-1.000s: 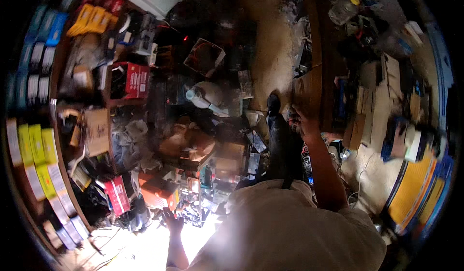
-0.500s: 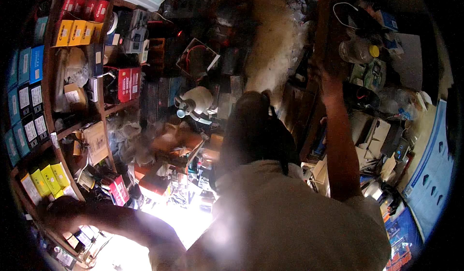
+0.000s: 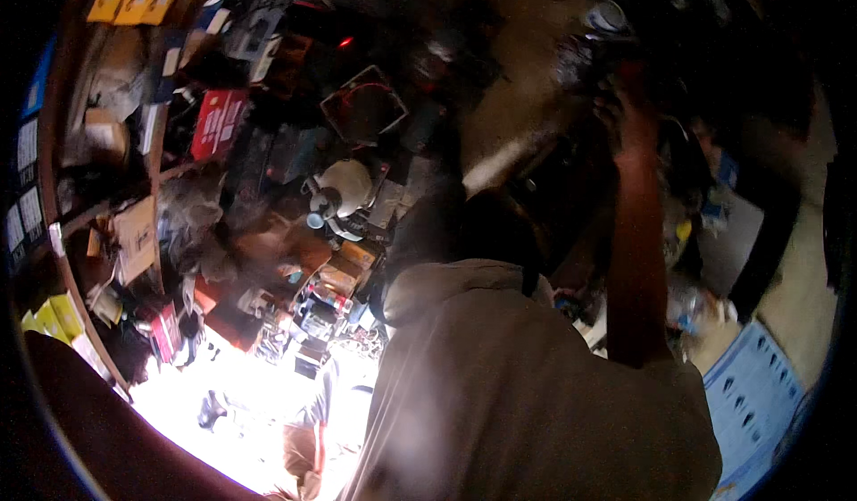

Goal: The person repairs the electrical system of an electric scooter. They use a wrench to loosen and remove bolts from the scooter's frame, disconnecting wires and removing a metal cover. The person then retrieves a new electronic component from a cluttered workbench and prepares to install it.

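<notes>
My right arm stretches away from me along the right side, with my right hand (image 3: 627,99) over a dark, cluttered area. Its fingers look apart, and I see nothing held in them, though the light there is dim. Beyond that hand lie a crumpled, shiny item (image 3: 573,59) and a round, pale-rimmed object (image 3: 607,16). My left arm (image 3: 107,430) crosses the lower left corner as a dark shape beside the wooden shelf. The left hand's fingers are lost in the dark near the yellow boxes (image 3: 55,319).
Wooden shelves (image 3: 76,260) on the left carry yellow, red (image 3: 219,124) and dark boxes. A cream-coloured round-bodied device (image 3: 346,188) stands mid-left among parts and cartons. Glaring light washes over the cluttered surface below it. A blue-white printed sheet (image 3: 754,403) is at the right.
The view has shifted and turned. My right hand is farther up the picture, nearer the shiny item. The left arm has dropped lower and darkened, and its hand no longer shows clearly by the shelf.
</notes>
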The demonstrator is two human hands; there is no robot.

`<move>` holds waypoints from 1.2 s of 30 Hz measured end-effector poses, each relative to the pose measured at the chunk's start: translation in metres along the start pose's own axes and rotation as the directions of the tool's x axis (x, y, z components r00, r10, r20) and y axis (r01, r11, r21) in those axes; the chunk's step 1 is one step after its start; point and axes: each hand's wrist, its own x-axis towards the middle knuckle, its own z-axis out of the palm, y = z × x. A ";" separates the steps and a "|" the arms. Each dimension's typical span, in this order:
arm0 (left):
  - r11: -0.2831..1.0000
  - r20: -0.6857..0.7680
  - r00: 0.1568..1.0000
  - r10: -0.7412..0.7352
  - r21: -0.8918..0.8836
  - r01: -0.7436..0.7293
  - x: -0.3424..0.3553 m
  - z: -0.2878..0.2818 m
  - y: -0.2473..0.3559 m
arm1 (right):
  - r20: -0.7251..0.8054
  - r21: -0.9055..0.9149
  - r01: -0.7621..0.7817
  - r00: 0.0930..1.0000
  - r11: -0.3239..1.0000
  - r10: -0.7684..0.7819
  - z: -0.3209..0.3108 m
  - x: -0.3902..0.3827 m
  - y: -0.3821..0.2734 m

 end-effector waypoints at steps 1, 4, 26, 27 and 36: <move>1.000 0.008 1.000 -0.018 0.009 0.018 0.004 -0.008 0.001 | -0.001 -0.013 -0.043 0.999 0.999 0.043 0.006 0.019 -0.002; 1.000 0.062 0.998 -0.023 -0.002 0.023 0.025 0.014 0.015 | 0.164 -0.059 -0.146 0.974 0.988 0.154 0.027 0.054 -0.033; 0.846 0.001 0.858 -0.514 0.167 0.506 -0.030 0.014 -0.008 | 0.528 -0.375 0.125 0.843 0.919 0.101 0.152 0.172 -0.059; 0.826 -0.011 0.839 -0.544 0.171 0.537 -0.040 0.019 -0.005 | 0.542 -0.494 0.183 0.829 0.850 0.136 0.146 0.199 -0.032; 0.792 -0.060 0.806 -0.589 0.156 0.590 -0.043 0.021 -0.003 | 0.886 -0.369 0.610 0.458 0.701 0.069 0.193 0.235 0.141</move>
